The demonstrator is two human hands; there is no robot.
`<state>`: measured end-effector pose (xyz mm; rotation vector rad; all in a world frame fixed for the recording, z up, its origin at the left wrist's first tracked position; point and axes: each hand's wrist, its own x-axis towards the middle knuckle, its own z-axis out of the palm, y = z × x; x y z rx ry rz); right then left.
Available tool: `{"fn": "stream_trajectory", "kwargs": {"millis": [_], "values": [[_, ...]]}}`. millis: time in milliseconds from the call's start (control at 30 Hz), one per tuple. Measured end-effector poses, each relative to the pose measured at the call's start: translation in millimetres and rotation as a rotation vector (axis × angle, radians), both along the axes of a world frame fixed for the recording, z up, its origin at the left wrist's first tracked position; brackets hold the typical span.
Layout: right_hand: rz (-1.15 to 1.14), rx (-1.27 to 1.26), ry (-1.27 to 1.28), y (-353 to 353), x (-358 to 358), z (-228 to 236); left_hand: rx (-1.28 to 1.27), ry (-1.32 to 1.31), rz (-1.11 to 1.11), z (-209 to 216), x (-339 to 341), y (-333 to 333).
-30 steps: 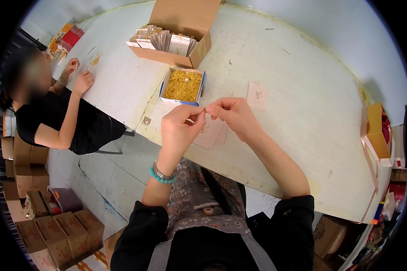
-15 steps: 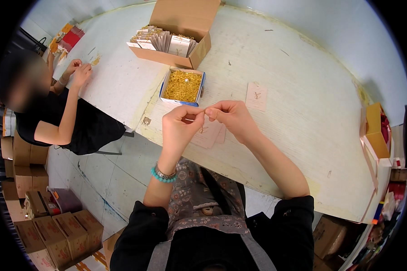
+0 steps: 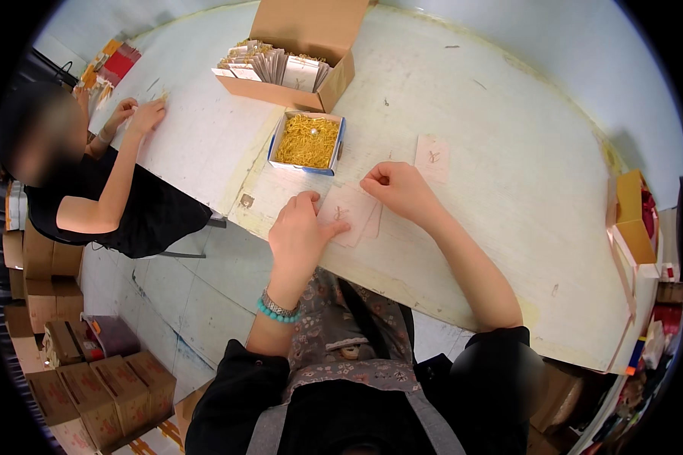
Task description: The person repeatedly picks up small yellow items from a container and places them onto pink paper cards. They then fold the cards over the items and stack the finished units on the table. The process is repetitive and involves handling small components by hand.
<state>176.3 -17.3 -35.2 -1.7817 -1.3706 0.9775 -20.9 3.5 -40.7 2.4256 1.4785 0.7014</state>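
Pale pink cards [image 3: 357,205] lie in a small overlapping pile near the table's front edge, the top one bearing a small bow-like mark. My left hand [image 3: 300,231] rests at the pile's left side, thumb and forefinger spread apart, the thumb lying over the top card. Just right of the pile, my right hand [image 3: 404,191] is raised with thumb and forefinger pinched; whatever is in the pinch is too small to make out. Beyond my hands stands a small blue-and-white box [image 3: 272,152] full of thin gold-coloured pieces, with one round whitish bead [image 3: 313,131] on top.
A single pink card [image 3: 432,158] lies farther right. Behind the small box, an open cardboard box [image 3: 281,97] holds rows of upright cards. At left a co-worker [image 3: 99,182] handles something small at the table [image 3: 508,227]. A yellow-brown box [image 3: 631,220] sits at the right edge.
My hands, pinched together above the cards before, have parted. The left came down onto the card pile and its fingers spread; the right moved right, still pinched.
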Motion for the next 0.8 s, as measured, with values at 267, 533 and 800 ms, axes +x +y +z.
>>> {"fn": "stream_trajectory", "kwargs": {"millis": [267,533,800], "values": [[0.077,-0.053,0.027,-2,-1,2,-0.464,-0.262,-0.034,16,0,14],[0.068,-0.107,0.101,-1,2,5,-0.452,-0.308,-0.104,13,-4,9],[0.075,-0.134,0.128,-2,3,10,-0.193,-0.262,-0.140,23,2,-4]]}}
